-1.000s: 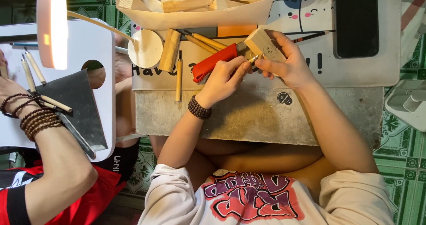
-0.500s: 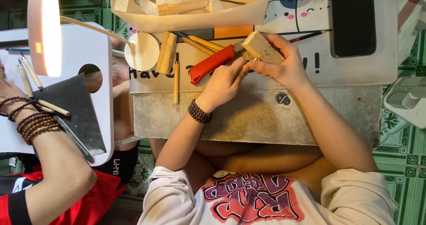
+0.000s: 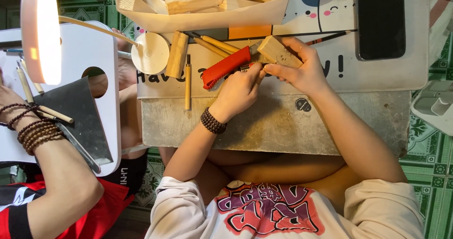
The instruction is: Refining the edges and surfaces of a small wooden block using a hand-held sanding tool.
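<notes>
Hands: right hand [image 3: 302, 71] grips one wood block [image 3: 278, 51]; left hand [image 3: 238, 90] pinches a carving tool, mostly hidden. Cardboard box [image 3: 207, 18] at the board's far edge holds several wood blocks.

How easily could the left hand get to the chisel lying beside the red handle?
Probably easily. The chisel lies bare on the mat, just left of the left hand, with only the red handle nearby. But that hand already grips a small tool against the block.

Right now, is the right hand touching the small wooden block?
Touching. The head view shows the right hand with its fingers wrapped around the wooden block.
</notes>
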